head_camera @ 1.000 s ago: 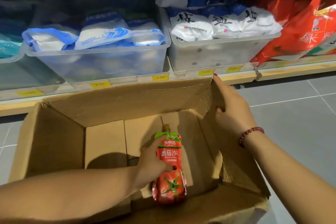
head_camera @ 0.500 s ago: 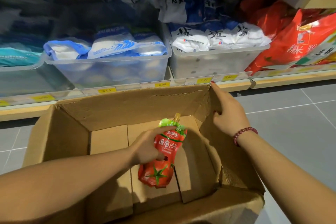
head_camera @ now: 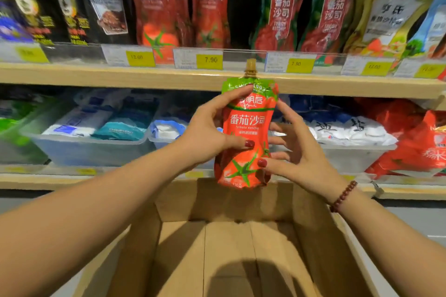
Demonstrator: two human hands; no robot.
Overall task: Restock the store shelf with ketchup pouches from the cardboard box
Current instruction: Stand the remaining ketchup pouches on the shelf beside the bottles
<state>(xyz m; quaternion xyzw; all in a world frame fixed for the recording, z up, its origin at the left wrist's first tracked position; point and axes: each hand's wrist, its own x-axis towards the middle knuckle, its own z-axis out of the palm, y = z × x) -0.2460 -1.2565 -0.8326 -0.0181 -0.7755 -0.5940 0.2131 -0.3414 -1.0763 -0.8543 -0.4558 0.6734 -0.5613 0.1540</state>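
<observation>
The ketchup pouch is held upright in the air above the cardboard box, in front of the shelf.

Left hand: closed around the pouch's left edge, index finger across the green top band, thumb pressed on the front above the tomato picture.

Right hand: fingers spread and only partly curled. The thumb tip touches the front of the pouch near the tomato; the other fingers reach behind its right edge. A bead bracelet sits on the wrist.

Pouch markings: red body, green top, tan spout cap, "1993", Chinese characters, "Tomato Ketchup".

Shelf above: matching red pouches stand behind a price tag reading 7.90. To their right stand green-and-red pouches marked "Tomato Ketchup", also tagged 7.90. Black "HEINZ" pouches stand left.

Clear bins on the level below hold white and blue bags.

The box interior shows only bare flaps.
</observation>
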